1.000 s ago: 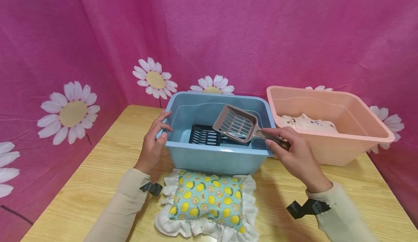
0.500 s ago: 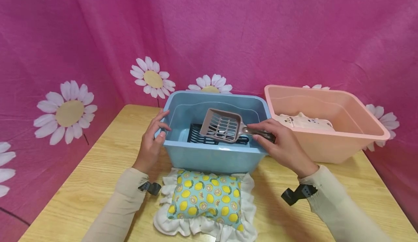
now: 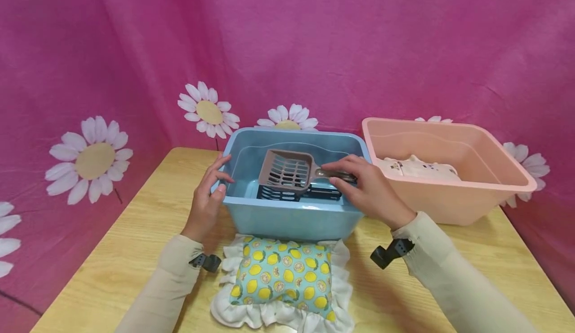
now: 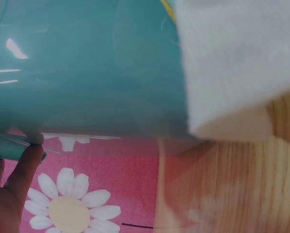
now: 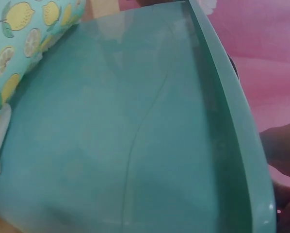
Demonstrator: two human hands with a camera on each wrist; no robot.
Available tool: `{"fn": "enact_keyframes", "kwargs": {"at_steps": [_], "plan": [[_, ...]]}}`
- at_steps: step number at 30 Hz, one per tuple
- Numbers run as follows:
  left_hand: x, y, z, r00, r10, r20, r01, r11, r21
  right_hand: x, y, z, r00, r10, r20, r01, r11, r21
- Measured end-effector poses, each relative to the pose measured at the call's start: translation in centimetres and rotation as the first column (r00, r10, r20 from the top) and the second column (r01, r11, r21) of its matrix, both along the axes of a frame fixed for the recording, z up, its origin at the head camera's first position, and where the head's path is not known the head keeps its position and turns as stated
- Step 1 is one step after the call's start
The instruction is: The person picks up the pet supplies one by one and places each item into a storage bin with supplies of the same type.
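Note:
A brown slotted litter scoop (image 3: 311,170) is held in my right hand (image 3: 370,190) by its dark handle, between thumb and fingers. Its pan hangs inside the blue tub (image 3: 292,220), above a black slotted scoop (image 3: 325,193) lying on the tub's floor and partly covered from view. At the tub's left rim my left hand (image 3: 207,200) grips the edge, thumb and fingers over it. The left wrist view shows fingers (image 4: 26,167) at the rim beside the tub wall (image 4: 96,73). In the right wrist view, the rim hides most of the right hand (image 5: 283,150) and the scoop is out of sight.
To the right stands a pink tub (image 3: 449,198) with a pale printed cloth item (image 3: 422,169) inside. A lemon-patterned cushion (image 3: 285,275) with white ruffles lies against the blue tub's front. A pink flowered curtain (image 3: 287,48) hangs behind the wooden table (image 3: 121,258).
My right hand has carried the brown scoop leftward and lower into the blue tub, and the scoop has turned nearly level above the black one. The left hand stays at the rim.

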State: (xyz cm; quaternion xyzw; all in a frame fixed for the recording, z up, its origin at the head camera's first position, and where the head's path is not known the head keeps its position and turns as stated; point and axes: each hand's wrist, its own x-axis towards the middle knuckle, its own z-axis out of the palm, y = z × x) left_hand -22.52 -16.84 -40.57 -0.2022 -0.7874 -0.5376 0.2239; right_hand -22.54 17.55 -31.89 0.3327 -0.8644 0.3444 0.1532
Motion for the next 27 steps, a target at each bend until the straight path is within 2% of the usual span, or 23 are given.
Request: {"fn": "enact_keyframes", "kwargs": {"at_steps": [4,13,22,27], "plan": [[0.1,-0.28,-0.06,1.0,0.016,0.001,-0.016,1.0,0.006,-0.24,-0.63,0.23,1.0,-0.007,0.022,0.007,1.0,0.021],[0.02,0.07,-0.08,1.0,0.0,0.011,0.0,1.0,0.009,-0.08,-0.71,0.1,0.997,-0.06,0.054,0.056,0.996,0.07],[-0.09,0.15,-0.07,1.0,-0.006,-0.007,0.006,1.0,0.022,-0.35,-0.79,-0.23,0.998,-0.014,0.059,0.01,0.998,0.069],[0.0,0.1,-0.16,1.0,-0.005,-0.013,0.005,0.999,0.032,-0.42,-0.84,-0.28,0.998,-0.023,0.06,0.018,0.996,0.088]]}}
